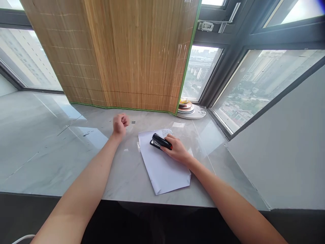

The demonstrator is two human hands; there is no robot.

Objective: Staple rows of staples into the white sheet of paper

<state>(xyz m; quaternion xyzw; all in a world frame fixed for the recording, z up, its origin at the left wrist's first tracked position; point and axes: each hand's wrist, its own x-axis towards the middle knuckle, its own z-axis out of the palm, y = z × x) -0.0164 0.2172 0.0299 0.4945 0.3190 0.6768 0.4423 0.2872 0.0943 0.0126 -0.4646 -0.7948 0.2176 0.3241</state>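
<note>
My right hand [177, 149] is wrapped around the rear of a black stapler [158, 140], which has a red spot near my fingers. Its front end points left, with a gap between the upper arm and the base. Under it lies white paper [165, 173], its near corners bent and a patch of print at its far edge. My left hand [121, 124] is a slightly blurred, curled fist over the counter, left of the paper and apart from it. Whatever it may hold is hidden. Small dark strips like staples [133, 122] lie just right of this fist.
The grey marble-look counter [63, 159] runs up to windows. A bamboo blind [132, 57] with green edging hangs down to its far side. Stacked plates [186, 107] sit in the back corner on a white round board [199, 113]. A white wall [286, 142] bounds the right.
</note>
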